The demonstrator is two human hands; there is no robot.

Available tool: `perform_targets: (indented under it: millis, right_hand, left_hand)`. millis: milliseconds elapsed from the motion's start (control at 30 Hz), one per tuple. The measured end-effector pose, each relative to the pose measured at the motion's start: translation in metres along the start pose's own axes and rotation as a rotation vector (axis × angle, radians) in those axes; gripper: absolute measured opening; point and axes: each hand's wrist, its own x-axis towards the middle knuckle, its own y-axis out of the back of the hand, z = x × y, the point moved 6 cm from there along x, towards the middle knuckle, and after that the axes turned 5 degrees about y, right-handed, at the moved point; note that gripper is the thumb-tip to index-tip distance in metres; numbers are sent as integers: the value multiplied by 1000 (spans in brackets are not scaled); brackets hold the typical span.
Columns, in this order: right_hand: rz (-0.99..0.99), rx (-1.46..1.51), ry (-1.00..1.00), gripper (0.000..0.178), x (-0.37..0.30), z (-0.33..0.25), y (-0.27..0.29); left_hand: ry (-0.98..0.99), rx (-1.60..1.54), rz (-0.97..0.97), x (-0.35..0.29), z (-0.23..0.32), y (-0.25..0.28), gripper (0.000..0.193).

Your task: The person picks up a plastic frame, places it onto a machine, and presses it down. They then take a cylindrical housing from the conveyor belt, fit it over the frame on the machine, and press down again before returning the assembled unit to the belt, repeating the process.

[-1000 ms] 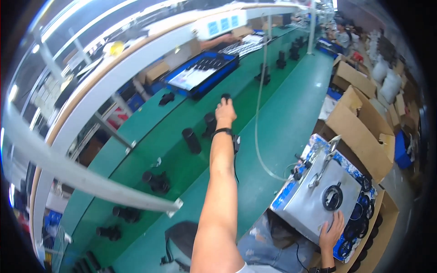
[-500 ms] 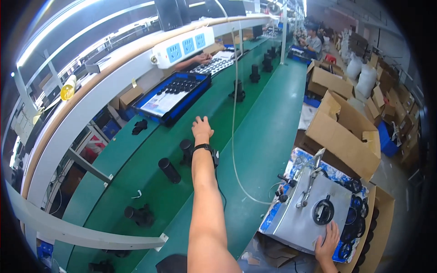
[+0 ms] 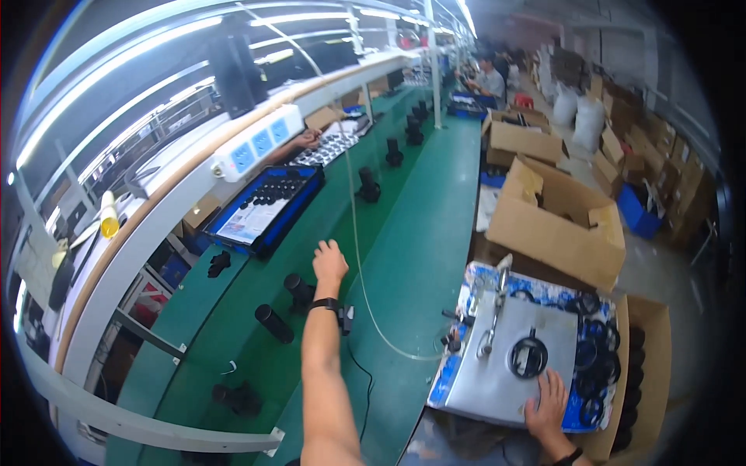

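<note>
My left hand [image 3: 330, 262] reaches out over the green conveyor belt [image 3: 233, 330], its fingers apart and holding nothing. Just below it on the belt stands a black cylindrical part with a base [image 3: 298, 287], partly beside my wrist. A black cylinder [image 3: 273, 324] leans close by. My right hand [image 3: 549, 402] lies with spread fingers on a flat metal fixture [image 3: 497, 380], the fingertips near a black ring-shaped part [image 3: 529, 356]. A lever clamp [image 3: 493, 314] is mounted on the fixture. Several more black rings [image 3: 598, 349] lie to its right.
A blue tray [image 3: 268, 210] of small black parts sits beyond the belt, with another person's hand [image 3: 307, 140] behind it. More black parts [image 3: 369, 185] stand farther along. A thin hose [image 3: 361, 272] hangs across. Cardboard boxes [image 3: 556, 221] line the right; a power strip [image 3: 260, 144] hangs at upper left.
The whole view has shifted, so things appear lower and farther left. Both hands keep about the same places relative to the belt and the fixture.
</note>
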Motion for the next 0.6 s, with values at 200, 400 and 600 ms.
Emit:
perform_targets:
  millis: [200, 400, 600]
  right_hand:
    - [17, 24, 40, 58, 8, -1, 8]
    - [320, 160, 108, 34, -2, 8, 28]
    - [114, 1270, 179, 45, 7, -58, 45]
  left_hand:
    - [-87, -284, 352, -56, -12, 168, 29]
    - [-109, -1174, -53, -140, 69, 259, 20]
    - [-380, -1826, -681, -252, 197, 289, 29]
